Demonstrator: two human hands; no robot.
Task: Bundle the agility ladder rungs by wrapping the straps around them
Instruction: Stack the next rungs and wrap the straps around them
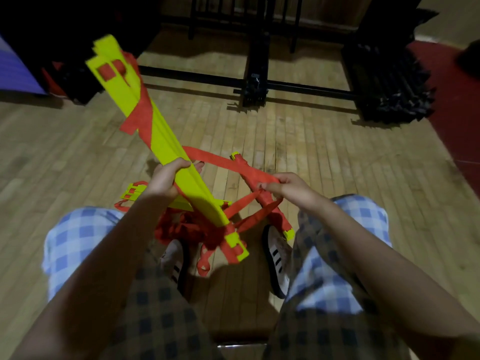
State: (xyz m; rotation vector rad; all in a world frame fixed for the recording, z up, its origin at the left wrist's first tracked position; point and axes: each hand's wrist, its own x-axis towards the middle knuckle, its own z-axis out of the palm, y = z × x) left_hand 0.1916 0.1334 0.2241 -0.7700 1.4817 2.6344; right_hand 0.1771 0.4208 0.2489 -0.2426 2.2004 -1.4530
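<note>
Yellow rungs (158, 131), one stacked bundle, slanted from upper left to lower right, gripped by your left hand (163, 178). Your right hand (283, 188) pinched one orange strap (228, 165).

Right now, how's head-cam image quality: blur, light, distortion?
Head view: dim and warm; motion blur on the far end of the yellow rungs; floor planks bow from wide-angle distortion; left hand and right hand fairly sharp; upper corners nearly black.

Gym hall: hardwood strip floor (311, 141), black metal rack (255, 81).
</note>
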